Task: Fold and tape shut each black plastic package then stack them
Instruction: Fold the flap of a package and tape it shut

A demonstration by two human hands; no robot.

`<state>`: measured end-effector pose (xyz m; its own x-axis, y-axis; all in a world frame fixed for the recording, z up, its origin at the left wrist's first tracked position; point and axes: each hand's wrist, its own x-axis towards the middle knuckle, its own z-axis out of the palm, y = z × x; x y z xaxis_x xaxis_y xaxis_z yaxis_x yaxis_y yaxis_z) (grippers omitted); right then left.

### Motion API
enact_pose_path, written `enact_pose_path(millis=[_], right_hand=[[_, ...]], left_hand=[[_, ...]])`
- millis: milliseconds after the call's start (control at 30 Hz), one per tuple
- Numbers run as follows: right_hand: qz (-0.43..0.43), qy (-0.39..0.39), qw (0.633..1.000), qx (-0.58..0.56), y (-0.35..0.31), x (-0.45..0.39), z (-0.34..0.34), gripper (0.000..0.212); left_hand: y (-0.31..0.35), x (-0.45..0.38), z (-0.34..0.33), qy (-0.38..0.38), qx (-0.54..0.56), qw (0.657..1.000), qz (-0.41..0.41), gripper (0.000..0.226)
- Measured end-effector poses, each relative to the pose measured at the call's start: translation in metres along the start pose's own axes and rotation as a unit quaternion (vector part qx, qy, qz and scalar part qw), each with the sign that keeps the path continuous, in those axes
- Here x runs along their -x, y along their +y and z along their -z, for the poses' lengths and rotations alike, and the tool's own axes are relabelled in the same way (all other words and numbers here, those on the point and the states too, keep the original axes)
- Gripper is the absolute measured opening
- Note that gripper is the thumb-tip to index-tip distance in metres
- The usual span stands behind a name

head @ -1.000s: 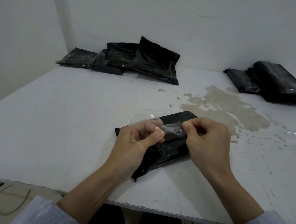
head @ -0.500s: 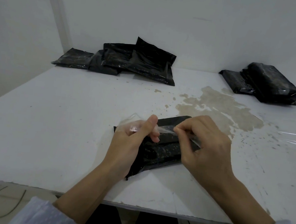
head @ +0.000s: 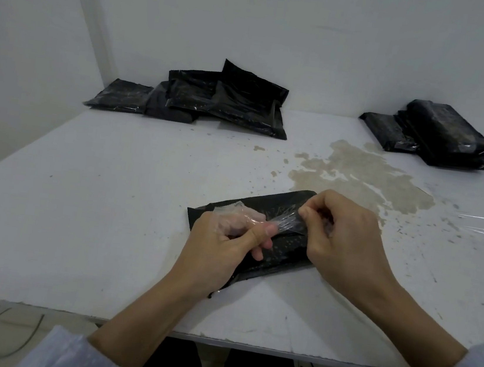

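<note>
— What are your hands doing?

— My left hand (head: 223,242) pinches one end of a strip of clear tape (head: 263,220) between thumb and forefinger, and part of the strip drapes back over my knuckles. My right hand (head: 347,237) pinches the other end, fingers curled in tight. The strip runs between them, just above the black plastic package (head: 281,250).

— And where is that package?

— It lies flat on the white bench (head: 92,210), near the front edge, tilted so its far right corner points away from me. Both hands are over it; the heel of my left hand covers its near left part. Whether the tape already touches the plastic I cannot tell.

— Anything beside it?

— To the right, on the bench, some clear film (head: 475,226) catches the light, well apart from my hands. Just beyond the package a brownish stain (head: 368,175) spreads over the surface, with dark specks scattered around it.

— Further back?

— At the far left, against the wall, a loose heap of black packages (head: 214,99) lies overlapping, one apart at its left end. At the far right sits a neater stack of black packages (head: 444,136), with one more flat package touching its left side.
</note>
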<state>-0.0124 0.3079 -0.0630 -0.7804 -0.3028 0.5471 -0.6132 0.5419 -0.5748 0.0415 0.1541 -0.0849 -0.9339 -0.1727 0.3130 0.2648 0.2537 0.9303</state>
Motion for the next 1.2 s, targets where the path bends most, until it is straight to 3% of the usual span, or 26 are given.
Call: enact_pose_path(millis=[200,767,1033,1200], right_hand=[[-0.014,0.044,0.999,0.021,-0.001,0.002,-0.015,0.014],[-0.038,0.072,0.996,0.017,-0.001,-0.008,-0.027,0.012],[-0.019,0.009,1.000,0.023,0.002,-0.019,-0.010,0.012],[-0.017,-0.037,0.999,-0.035,0.008,-0.018,0.007,0.012]], left_hand=[[-0.005,0.000,0.003,-0.013,-0.044,0.999,-0.006,0.029],[-0.005,0.002,0.004,-0.005,-0.027,0.999,0.031,0.027],[-0.003,-0.002,0.009,-0.045,-0.032,0.998,0.031,0.027],[0.002,-0.004,0.013,-0.081,-0.012,0.996,0.038,0.023]])
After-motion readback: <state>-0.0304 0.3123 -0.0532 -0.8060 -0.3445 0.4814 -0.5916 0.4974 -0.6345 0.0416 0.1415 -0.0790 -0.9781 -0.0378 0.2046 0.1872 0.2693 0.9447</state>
